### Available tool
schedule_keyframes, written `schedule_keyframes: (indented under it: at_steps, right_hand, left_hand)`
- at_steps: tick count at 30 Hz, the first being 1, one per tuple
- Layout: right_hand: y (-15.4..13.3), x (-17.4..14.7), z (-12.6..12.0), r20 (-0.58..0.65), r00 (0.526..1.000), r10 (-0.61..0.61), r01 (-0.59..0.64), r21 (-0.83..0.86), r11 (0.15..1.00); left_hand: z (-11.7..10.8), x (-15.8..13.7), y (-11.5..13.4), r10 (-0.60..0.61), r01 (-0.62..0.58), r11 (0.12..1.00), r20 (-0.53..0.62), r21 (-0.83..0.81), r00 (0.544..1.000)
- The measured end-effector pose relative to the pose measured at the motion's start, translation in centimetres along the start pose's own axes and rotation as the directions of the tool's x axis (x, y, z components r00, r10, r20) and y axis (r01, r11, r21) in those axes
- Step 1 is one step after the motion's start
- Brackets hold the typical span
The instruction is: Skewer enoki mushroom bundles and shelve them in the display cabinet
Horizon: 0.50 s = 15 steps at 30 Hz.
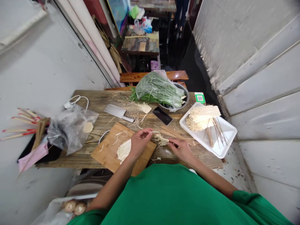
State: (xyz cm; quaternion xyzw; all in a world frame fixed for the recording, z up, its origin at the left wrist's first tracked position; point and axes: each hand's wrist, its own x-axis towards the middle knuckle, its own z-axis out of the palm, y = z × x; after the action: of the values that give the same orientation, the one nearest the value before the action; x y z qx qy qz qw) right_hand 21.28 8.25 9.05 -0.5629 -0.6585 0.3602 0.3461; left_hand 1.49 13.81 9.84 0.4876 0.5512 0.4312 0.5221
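Note:
My left hand (140, 143) is above the right edge of a wooden cutting board (105, 149), thumb and fingers pinched on a thin white enoki strand. A small ragged cluster of enoki mushrooms (161, 139) hangs between my hands, its right end pinched by my right hand (181, 149). Whether a skewer runs through the cluster, I cannot tell. On the board lies a cut bunch of enoki (124, 150), partly behind my left wrist. Loose bamboo skewers (174, 132) lie beyond my right hand.
A cleaver (116, 111), more enoki (144, 107) and a phone (162, 116) lie farther back. Bagged greens (159, 87) rest in a metal bowl (187, 97). At right, a white tray (223, 150) holds skewered enoki (201, 117). A plastic bag (70, 131) sits left.

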Motion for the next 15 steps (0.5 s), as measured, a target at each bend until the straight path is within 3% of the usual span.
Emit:
schedule_keyframes:
  at_steps: [7, 15]
  right_hand:
    - [-3.0, -0.2, 0.1, 0.06, 0.997, -0.057, 0.057, 0.014, 0.998]
    - [-5.2, -0.1, -0.3, 0.034, 0.995, -0.089, 0.089, -0.018, 0.996]
  left_hand:
    - [-1.8, -0.7, 0.9, -0.021, 0.026, 0.933, 0.017, -0.359, 1.0]
    - [-3.9, -1.1, 1.6, -0.007, 0.007, 0.98, 0.0, -0.201, 1.0]
